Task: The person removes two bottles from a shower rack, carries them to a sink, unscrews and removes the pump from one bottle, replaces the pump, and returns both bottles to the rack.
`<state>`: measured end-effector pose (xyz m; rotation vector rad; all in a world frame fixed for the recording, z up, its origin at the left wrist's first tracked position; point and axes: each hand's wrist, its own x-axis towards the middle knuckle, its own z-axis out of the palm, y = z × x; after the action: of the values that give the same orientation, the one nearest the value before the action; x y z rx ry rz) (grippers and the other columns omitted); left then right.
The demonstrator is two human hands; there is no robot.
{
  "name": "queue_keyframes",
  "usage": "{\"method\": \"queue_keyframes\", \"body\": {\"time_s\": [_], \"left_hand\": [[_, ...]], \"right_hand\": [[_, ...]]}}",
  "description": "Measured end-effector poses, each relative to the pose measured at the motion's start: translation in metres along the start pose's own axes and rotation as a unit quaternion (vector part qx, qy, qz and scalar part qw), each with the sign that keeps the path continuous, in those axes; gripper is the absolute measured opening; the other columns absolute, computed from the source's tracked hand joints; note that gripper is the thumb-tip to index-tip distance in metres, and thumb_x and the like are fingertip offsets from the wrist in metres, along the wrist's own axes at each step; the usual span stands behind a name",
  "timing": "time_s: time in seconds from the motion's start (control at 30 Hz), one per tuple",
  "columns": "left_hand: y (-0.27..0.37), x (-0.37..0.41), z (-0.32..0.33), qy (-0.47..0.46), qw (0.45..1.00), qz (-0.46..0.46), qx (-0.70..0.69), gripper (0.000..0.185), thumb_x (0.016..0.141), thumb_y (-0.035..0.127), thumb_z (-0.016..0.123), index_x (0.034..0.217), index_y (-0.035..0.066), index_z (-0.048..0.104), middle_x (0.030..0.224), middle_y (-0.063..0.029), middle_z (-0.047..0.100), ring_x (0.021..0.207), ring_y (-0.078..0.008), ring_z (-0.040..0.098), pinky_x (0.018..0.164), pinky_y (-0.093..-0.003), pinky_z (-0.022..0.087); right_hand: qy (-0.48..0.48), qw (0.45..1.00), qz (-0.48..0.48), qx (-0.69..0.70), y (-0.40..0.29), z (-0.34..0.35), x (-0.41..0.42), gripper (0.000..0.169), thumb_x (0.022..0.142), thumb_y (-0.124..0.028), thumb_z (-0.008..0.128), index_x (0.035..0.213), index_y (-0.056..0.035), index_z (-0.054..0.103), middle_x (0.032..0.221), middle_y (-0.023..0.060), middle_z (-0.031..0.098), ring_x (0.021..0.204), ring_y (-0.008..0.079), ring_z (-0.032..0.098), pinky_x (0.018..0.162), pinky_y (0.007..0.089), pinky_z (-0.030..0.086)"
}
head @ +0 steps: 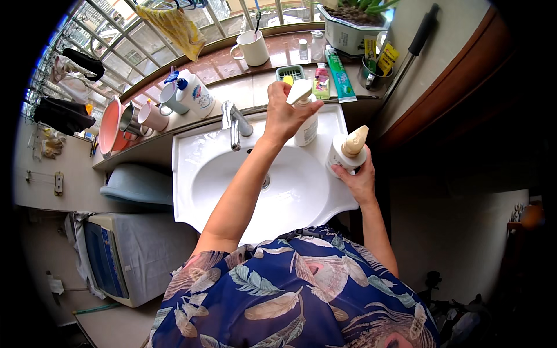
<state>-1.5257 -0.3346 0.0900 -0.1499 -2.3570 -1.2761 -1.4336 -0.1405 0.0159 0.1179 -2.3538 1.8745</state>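
Observation:
A white pump bottle [306, 130] stands on the back right corner of the white washbasin [335, 119]. My left hand [283, 114] is at its top, with the thumb and fingers on either side of the white pump head [300, 91]. At the basin's right rim, my right hand [362, 177] grips the body of a second white bottle [341, 153], which has a cream pump head [355, 141]. That bottle leans slightly, and my fingers cover part of its lower body. Behind the basin's bowl rises a chrome faucet [237, 124].
Along the back ledge stand a hand-soap bottle [196, 95], a white mug [252, 48], a green soap dish [290, 73], a toothpaste tube [340, 74] and a potted plant [357, 26]. A pink basin [112, 126] leans at left, above a covered washing machine [135, 256].

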Motion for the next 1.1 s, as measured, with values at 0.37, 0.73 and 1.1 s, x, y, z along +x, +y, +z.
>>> {"method": "queue_keyframes", "body": {"time_s": [0.37, 0.73, 1.1], "left_hand": [[-0.019, 0.004, -0.005, -0.052, 0.997, 0.053, -0.006, 0.043, 0.069, 0.024, 0.072, 0.103, 0.001, 0.057, 0.102, -0.0177, 0.048, 0.093, -0.0307, 0.054, 0.084, -0.0370, 0.045], [-0.033, 0.004, -0.003, -0.093, 0.989, 0.000, -0.119, 0.043, 0.068, 0.023, 0.074, 0.100, 0.001, 0.057, 0.099, -0.0135, 0.051, 0.089, -0.0250, 0.053, 0.080, -0.0336, 0.046], [-0.024, -0.002, -0.001, -0.071, 0.990, -0.044, -0.115, 0.050, 0.068, 0.026, 0.078, 0.103, -0.001, 0.052, 0.099, -0.0107, 0.057, 0.092, -0.0207, 0.055, 0.084, -0.0334, 0.044]], "right_hand": [[0.003, 1.000, -0.012, -0.009, 0.001, 0.001, 0.000, 0.077, 0.063, -0.014, 0.080, 0.128, -0.0099, 0.038, 0.121, 0.0128, 0.049, 0.110, 0.0271, 0.050, 0.093, 0.0375, 0.041], [0.013, 0.998, -0.017, -0.054, 0.007, -0.009, -0.014, 0.097, 0.060, -0.020, 0.083, 0.136, -0.0026, 0.024, 0.126, 0.0157, 0.038, 0.114, 0.0267, 0.043, 0.096, 0.0382, 0.038], [-0.104, 0.959, 0.143, -0.222, -0.006, -0.039, -0.041, 0.074, 0.068, -0.029, 0.076, 0.125, 0.0036, 0.041, 0.113, 0.0182, 0.051, 0.098, 0.0262, 0.054, 0.083, 0.0331, 0.045]]}}
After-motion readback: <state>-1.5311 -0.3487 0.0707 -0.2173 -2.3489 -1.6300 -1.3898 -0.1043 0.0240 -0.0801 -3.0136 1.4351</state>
